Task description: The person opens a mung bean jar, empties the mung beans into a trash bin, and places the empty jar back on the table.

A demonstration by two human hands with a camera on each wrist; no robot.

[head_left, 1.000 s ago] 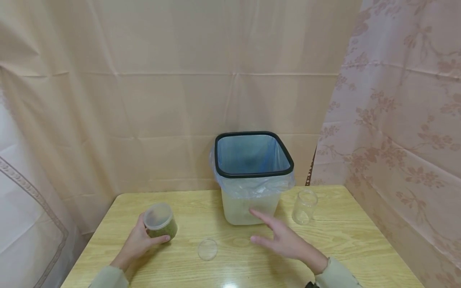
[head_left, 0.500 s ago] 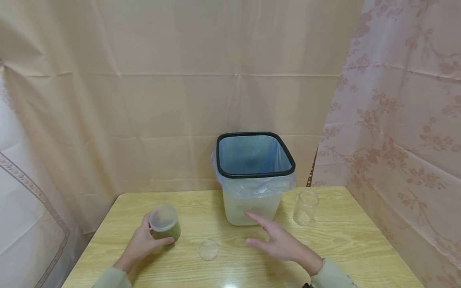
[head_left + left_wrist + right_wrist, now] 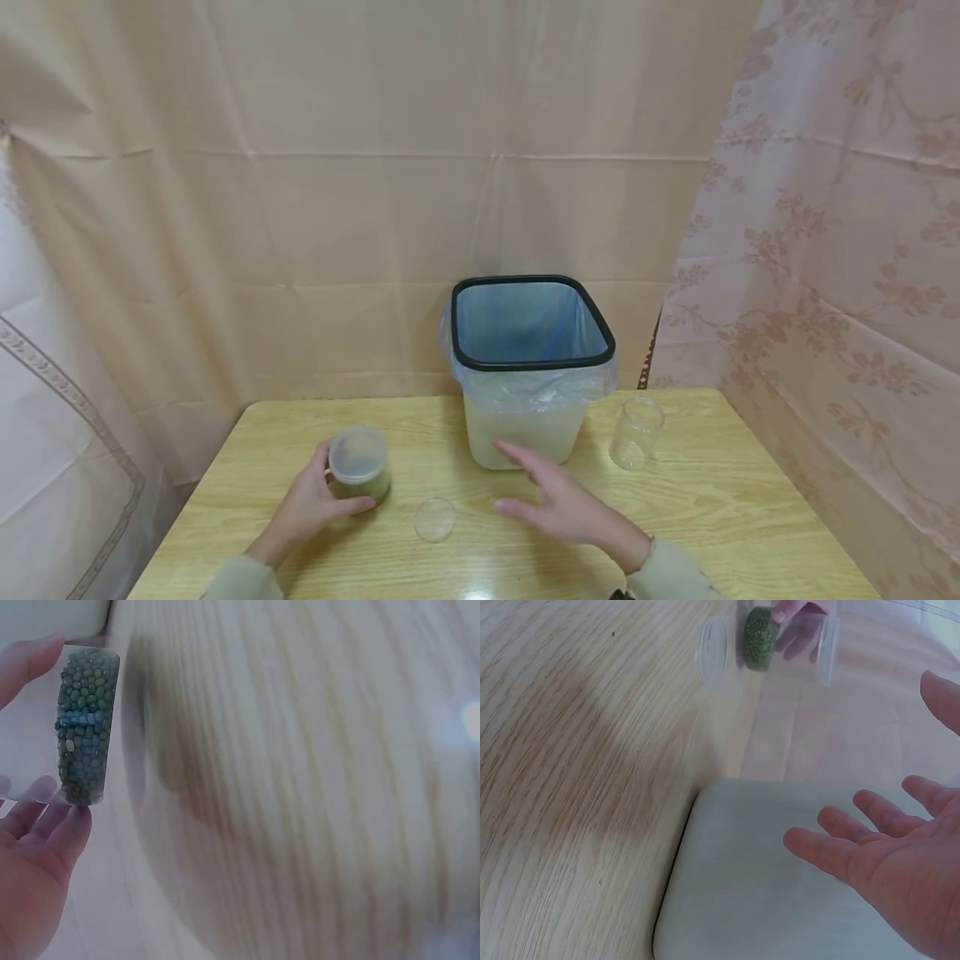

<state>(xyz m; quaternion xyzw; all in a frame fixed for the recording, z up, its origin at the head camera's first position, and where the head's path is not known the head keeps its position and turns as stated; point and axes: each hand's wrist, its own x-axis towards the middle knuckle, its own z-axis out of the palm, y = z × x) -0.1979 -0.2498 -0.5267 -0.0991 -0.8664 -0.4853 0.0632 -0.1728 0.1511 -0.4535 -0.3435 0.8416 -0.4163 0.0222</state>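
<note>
My left hand (image 3: 309,504) grips a clear lidded jar (image 3: 358,468), thumb on its near side and fingers round the far left side. Green beans (image 3: 88,724) fill the lower part of the jar, as the left wrist view shows, and its base is close over the table. To the right of it a clear round lid (image 3: 434,520) lies flat on the wood. My right hand (image 3: 558,502) hovers in front of the bin, fingers spread and extended, with nothing in its grasp. In the right wrist view the open right hand (image 3: 900,862) overlaps the bin's pale wall (image 3: 735,870).
A pale bin (image 3: 491,429) with a black rim and a plastic liner stands at the table's back edge. Right of it is an open clear jar (image 3: 637,433). Behind the wooden table (image 3: 750,517) hangs a beige curtain (image 3: 337,208), with a floral one (image 3: 840,292) at the right.
My left hand has carried the bean jar rightward, closer to the loose lid. The right hand has drifted a little left, still spread. The bin, loose lid and open jar keep their places.
</note>
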